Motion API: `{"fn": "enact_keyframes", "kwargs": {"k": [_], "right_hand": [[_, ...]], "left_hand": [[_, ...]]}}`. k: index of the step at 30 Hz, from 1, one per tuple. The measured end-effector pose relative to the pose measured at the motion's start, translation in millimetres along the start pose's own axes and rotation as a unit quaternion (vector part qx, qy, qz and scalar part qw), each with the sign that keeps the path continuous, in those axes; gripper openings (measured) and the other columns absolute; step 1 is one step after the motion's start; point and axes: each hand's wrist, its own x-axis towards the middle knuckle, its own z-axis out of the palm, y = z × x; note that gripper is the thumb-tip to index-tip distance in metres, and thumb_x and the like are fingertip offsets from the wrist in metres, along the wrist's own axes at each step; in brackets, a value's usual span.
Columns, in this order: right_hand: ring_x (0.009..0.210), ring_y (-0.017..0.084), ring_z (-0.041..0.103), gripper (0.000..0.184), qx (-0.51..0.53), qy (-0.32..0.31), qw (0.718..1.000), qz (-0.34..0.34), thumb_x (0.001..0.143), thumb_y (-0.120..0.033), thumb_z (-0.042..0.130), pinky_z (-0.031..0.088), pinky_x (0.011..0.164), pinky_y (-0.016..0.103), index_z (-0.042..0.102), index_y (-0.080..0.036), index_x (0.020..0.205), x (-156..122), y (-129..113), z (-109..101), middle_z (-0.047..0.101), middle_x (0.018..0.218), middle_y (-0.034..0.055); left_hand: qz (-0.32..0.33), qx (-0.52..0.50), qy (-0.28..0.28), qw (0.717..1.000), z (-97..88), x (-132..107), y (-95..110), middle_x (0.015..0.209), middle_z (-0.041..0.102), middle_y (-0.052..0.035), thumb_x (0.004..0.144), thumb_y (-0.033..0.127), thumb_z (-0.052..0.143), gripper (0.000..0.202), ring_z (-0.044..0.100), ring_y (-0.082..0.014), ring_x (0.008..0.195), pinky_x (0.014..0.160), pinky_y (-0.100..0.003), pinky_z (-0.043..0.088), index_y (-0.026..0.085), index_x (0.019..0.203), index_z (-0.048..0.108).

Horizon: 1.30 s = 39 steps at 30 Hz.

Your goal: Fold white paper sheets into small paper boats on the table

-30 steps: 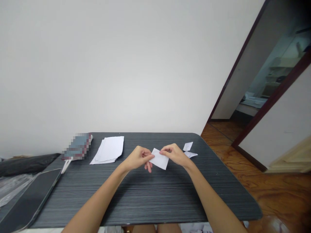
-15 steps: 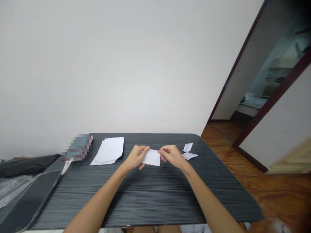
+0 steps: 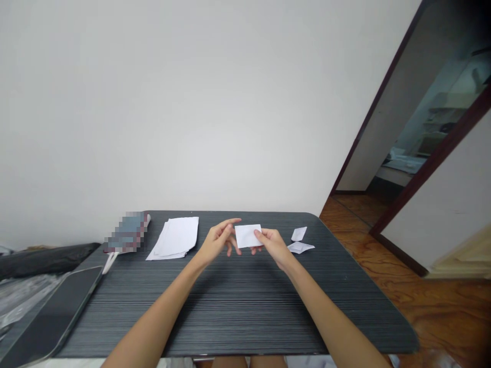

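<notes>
Presently a small piece of white paper (image 3: 245, 237), flat-faced and squarish, is held up above the middle of the table (image 3: 238, 306), between the person's two hands. The right hand (image 3: 270, 244) has it pinched near its right edge, thumb across the front and fingers behind. The left hand (image 3: 220, 240) is loose and spread, forefinger stretched out past the paper's upper left corner; from where I stand I can't quite tell whether any of its fingers touch the edge. Just beyond the right hand, two folded papers (image 3: 301, 248) lie close together on the tabletop. Off to the left, well apart from the hands, sits a stack of white sheets (image 3: 174, 239), its edges uneven. Farther left there's a blue-grey and dark red object (image 3: 128, 232), masked by coarse squares, with a white strap (image 3: 110, 262) hanging from it. Nearer the person, a flat black slab (image 3: 57, 317) lies along the table's left side, beside some crumpled clear plastic (image 3: 30, 294). Behind everything rises a plain pale wall (image 3: 192, 102).
</notes>
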Motion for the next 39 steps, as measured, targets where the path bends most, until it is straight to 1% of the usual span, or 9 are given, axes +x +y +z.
{"fn": "enact_keyframes", "kwargs": {"k": [7,18,22,24,26,29,31,36,39], "right_hand": [[0.039,0.009,0.049,0.038,0.060,-0.020,0.998,0.021,0.071,-0.047,0.052,0.031,0.041,0.021,0.057,-0.010,0.064,-0.5,-2.0,-8.8,0.057,0.047,0.0017],[0.043,0.009,0.046,0.038,0.005,-0.047,0.999,0.013,0.075,-0.046,0.047,0.034,0.044,0.023,0.059,-0.010,0.067,-0.3,-0.1,-14.7,0.055,0.052,0.0022],[0.049,0.011,0.049,0.040,-0.043,-0.037,0.998,-0.008,0.077,-0.047,0.043,0.036,0.048,0.023,0.057,-0.013,0.091,-1.1,-4.1,-11.0,0.055,0.059,0.0018],[0.059,0.012,0.052,0.044,-0.041,-0.034,0.997,-0.052,0.076,-0.045,0.045,0.039,0.054,0.023,0.043,-0.019,0.112,-2.9,-8.2,-9.7,0.057,0.073,0.0022],[0.071,0.012,0.053,0.052,-0.057,-0.044,0.992,-0.105,0.072,-0.040,0.054,0.041,0.064,0.025,0.035,-0.024,0.118,-4.8,-11.7,-8.8,0.055,0.088,0.0027],[0.079,0.014,0.051,0.029,-0.133,-0.017,0.978,-0.158,0.068,-0.033,0.060,0.039,0.072,0.026,0.054,-0.021,0.094,-5.7,-12.2,-7.3,0.053,0.088,0.0021],[0.076,0.014,0.050,0.015,-0.152,0.024,0.974,-0.164,0.070,-0.032,0.058,0.038,0.071,0.026,0.060,-0.018,0.075,-4.3,-9.1,-6.3,0.054,0.079,0.0022],[0.064,0.012,0.048,0.018,-0.048,0.075,0.989,-0.120,0.066,-0.031,0.062,0.038,0.060,0.024,0.054,-0.015,0.061,0.1,-1.4,-6.5,0.051,0.068,0.0003],[0.061,0.010,0.048,0.021,0.009,0.087,0.991,-0.098,0.062,-0.029,0.065,0.039,0.059,0.023,0.048,-0.016,0.061,0.4,-1.6,-6.9,0.052,0.066,-0.0014]], "left_hand": [[0.013,-0.006,-0.036,0.999,-3.2,-0.2,1.0,0.083,0.062,-0.0082,0.073,0.029,0.055,0.040,0.056,-0.0099,0.054,0.050,-0.023,0.048,0.009,0.108,0.050],[0.043,0.060,-0.021,0.997,-8.7,0.1,-5.0,0.084,0.064,-0.0084,0.068,0.026,0.060,0.023,0.056,-0.0112,0.057,0.056,-0.025,0.048,0.010,0.084,0.065],[0.080,0.115,0.037,0.989,-7.7,1.1,-7.4,0.073,0.064,-0.0065,0.071,0.028,0.057,0.020,0.056,-0.0115,0.056,0.054,-0.023,0.046,0.010,0.071,0.065],[0.104,0.164,0.079,0.978,-6.3,1.1,-7.3,0.069,0.064,-0.0054,0.072,0.029,0.056,0.020,0.056,-0.0124,0.059,0.055,-0.022,0.046,0.011,0.069,0.064],[0.128,0.210,0.105,0.964,-4.0,0.3,-6.7,0.068,0.065,-0.0051,0.073,0.029,0.055,0.020,0.057,-0.0131,0.062,0.056,-0.021,0.045,0.012,0.069,0.064],[0.163,0.257,0.119,0.945,0.9,-2.0,-7.7,0.070,0.065,-0.0053,0.074,0.028,0.053,0.019,0.058,-0.0134,0.063,0.059,-0.021,0.045,0.013,0.071,0.065],[0.177,0.271,0.127,0.937,4.3,-3.4,-10.4,0.072,0.066,-0.0054,0.074,0.027,0.054,0.017,0.059,-0.0134,0.064,0.059,-0.021,0.046,0.013,0.074,0.065],[0.169,0.269,0.144,0.937,9.0,-4.5,-18.8,0.082,0.067,-0.0065,0.074,0.025,0.054,0.020,0.062,-0.0134,0.064,0.058,-0.021,0.050,0.014,0.088,0.063],[0.169,0.266,0.149,0.937,10.3,-4.9,-19.4,0.082,0.067,-0.0063,0.074,0.024,0.053,0.020,0.063,-0.0140,0.065,0.060,-0.022,0.051,0.015,0.088,0.064]]}}
